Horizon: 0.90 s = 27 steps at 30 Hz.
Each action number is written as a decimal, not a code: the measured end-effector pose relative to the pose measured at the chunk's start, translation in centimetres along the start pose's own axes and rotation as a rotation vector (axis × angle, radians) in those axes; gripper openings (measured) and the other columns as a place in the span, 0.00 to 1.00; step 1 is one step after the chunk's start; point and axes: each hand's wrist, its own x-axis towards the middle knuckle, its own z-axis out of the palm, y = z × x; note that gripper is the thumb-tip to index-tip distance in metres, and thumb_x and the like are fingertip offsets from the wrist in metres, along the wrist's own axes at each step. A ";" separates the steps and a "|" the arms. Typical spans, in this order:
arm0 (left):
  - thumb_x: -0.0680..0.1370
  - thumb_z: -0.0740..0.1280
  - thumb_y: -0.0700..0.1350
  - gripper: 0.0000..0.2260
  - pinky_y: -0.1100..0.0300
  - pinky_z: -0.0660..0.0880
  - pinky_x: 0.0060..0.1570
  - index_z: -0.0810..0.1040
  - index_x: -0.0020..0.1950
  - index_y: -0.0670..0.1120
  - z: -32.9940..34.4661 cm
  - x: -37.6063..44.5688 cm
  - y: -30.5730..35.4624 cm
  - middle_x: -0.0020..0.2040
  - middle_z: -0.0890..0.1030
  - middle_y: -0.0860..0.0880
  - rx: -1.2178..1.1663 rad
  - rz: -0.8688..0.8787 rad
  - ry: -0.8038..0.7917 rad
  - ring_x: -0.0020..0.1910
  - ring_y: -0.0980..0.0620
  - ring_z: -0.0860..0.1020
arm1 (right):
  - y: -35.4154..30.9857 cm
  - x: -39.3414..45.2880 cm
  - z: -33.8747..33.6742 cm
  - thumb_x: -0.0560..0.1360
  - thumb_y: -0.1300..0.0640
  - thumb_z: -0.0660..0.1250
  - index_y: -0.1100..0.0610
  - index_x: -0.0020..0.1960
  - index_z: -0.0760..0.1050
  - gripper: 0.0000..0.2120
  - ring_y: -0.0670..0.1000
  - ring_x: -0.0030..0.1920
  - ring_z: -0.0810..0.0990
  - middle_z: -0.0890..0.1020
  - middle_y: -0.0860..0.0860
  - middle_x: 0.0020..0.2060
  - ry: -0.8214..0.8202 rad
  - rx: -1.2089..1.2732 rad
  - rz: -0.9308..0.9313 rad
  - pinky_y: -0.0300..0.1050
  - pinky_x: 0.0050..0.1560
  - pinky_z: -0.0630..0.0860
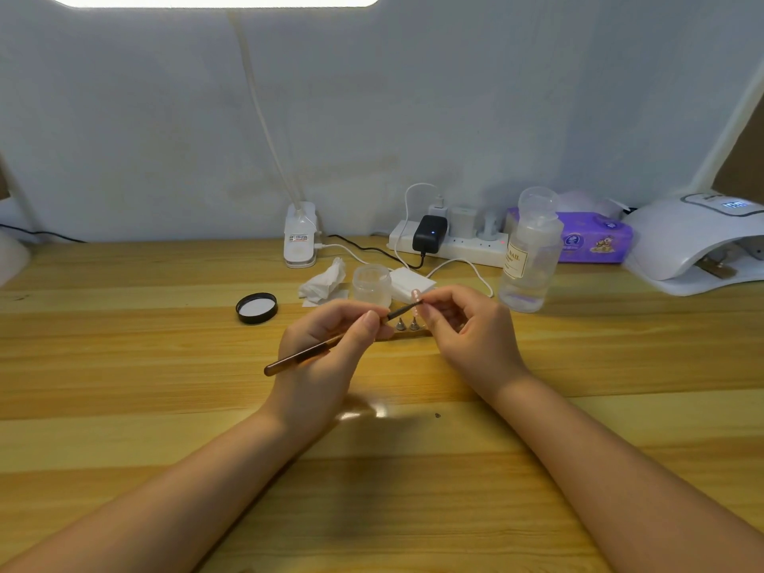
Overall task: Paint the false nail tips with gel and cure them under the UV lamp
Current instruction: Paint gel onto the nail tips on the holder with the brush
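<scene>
A black jar lid (256,308) is lying face up at the left on the wooden worktop (124,366), with a crumpled white tissue (324,279) sitting just to its right. Behind them a white clip lamp base (301,235) is standing against the wall. The left hand (326,353) is holding a brown gel brush (330,341), its grip closed around the handle between thumb and fingers, and the bristle end is pointing right and touching the false nail tip (416,292). The right hand (467,328) is pinching that pale pink tip on its holder, grip closed on it, just above the worktop near the middle. Two small cone stands (407,324) are sitting under the brush end. An open clear gel jar (371,284) is standing just behind the hands, beside white wipes (411,283). Farther right, a clear liquid bottle (529,258) is standing upright, a purple tissue pack (595,237) is lying behind it, and the white UV lamp (694,241) is resting at the far right edge.
</scene>
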 end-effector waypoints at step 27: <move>0.76 0.65 0.51 0.09 0.71 0.70 0.46 0.83 0.51 0.50 -0.1 -0.3 -0.1 0.44 0.85 0.52 0.295 0.160 -0.044 0.46 0.54 0.81 | 0.0 0.1 -0.1 0.73 0.64 0.70 0.59 0.48 0.81 0.05 0.47 0.38 0.80 0.82 0.51 0.38 0.063 -0.079 -0.017 0.44 0.39 0.79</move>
